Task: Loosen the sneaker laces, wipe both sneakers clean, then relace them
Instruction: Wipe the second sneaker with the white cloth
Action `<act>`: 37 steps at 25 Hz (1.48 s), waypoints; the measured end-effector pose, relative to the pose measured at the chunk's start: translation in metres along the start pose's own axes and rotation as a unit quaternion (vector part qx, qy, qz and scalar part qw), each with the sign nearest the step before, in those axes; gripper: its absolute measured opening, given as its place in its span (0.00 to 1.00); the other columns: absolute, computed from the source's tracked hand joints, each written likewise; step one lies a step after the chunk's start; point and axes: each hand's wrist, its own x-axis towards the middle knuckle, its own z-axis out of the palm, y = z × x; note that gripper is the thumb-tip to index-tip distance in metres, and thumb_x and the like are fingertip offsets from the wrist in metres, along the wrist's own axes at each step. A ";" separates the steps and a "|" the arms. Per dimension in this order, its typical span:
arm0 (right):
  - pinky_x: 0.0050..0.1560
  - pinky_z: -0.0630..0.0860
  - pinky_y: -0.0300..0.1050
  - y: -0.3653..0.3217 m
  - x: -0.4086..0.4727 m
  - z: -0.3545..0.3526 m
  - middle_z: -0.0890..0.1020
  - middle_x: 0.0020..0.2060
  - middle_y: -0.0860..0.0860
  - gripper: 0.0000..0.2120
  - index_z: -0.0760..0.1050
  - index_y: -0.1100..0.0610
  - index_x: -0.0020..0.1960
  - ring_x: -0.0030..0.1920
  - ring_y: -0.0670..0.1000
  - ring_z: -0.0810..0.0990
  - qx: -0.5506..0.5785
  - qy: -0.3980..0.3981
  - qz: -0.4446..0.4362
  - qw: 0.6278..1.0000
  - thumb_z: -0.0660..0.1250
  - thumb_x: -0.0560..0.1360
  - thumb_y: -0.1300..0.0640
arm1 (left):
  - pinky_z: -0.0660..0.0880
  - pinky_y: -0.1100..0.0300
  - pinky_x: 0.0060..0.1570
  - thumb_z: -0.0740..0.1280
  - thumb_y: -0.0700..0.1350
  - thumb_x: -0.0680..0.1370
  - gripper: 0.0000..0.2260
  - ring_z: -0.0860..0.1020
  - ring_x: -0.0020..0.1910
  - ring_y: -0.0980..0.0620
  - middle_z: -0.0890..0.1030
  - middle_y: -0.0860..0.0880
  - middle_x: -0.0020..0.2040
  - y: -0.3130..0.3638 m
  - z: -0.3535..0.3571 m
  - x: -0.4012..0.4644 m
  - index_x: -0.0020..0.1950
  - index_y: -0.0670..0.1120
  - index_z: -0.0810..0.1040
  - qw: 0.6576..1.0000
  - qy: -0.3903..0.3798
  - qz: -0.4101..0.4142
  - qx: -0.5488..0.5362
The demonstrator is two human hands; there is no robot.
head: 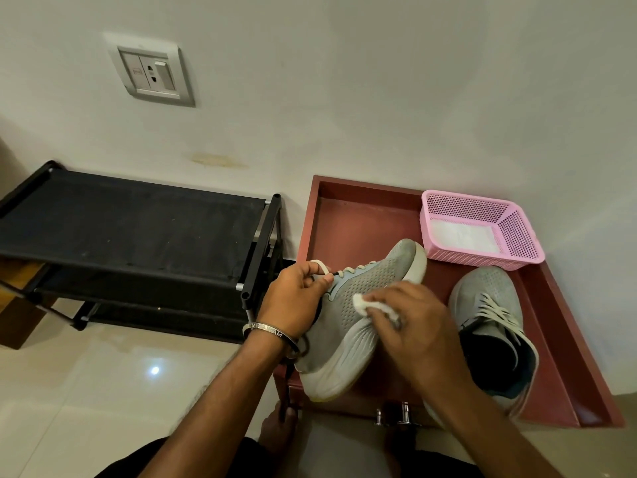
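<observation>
A grey sneaker with a white sole is tilted on its side over the red-brown cabinet top, toe pointing away. My left hand grips it at the collar, with a white lace loop over the fingers. My right hand pinches a small white wipe and presses it against the sneaker's side. The second grey sneaker lies on the cabinet top to the right, laces loose, its dark inside showing.
A pink plastic basket holding something white sits at the back right of the cabinet top. A black shoe rack stands to the left against the wall. A wall socket is above it. Metal knobs are at the cabinet's front edge.
</observation>
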 end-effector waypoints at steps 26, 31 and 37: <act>0.46 0.77 0.40 0.008 -0.009 -0.010 0.82 0.45 0.44 0.07 0.84 0.54 0.51 0.46 0.44 0.81 0.151 -0.120 -0.079 0.978 0.72 0.73 0.59 | 0.79 0.47 0.52 0.65 0.51 0.80 0.07 0.82 0.48 0.53 0.85 0.55 0.46 0.001 0.001 0.003 0.52 0.53 0.82 0.995 0.049 -0.017 0.084; 0.46 0.77 0.48 0.026 0.015 -0.006 0.80 0.46 0.51 0.07 0.81 0.58 0.51 0.46 0.52 0.78 -0.056 0.068 -0.026 0.996 0.70 0.74 0.63 | 0.78 0.47 0.56 0.65 0.50 0.80 0.07 0.81 0.50 0.54 0.84 0.56 0.46 -0.004 0.000 0.005 0.52 0.52 0.83 0.997 0.046 -0.015 0.062; 0.43 0.75 0.42 0.012 0.006 -0.005 0.80 0.44 0.46 0.07 0.83 0.55 0.52 0.43 0.46 0.79 0.030 0.003 -0.015 0.999 0.71 0.74 0.60 | 0.78 0.46 0.57 0.65 0.48 0.81 0.07 0.81 0.50 0.53 0.84 0.55 0.47 -0.005 0.002 0.005 0.53 0.52 0.83 0.997 0.051 -0.012 0.049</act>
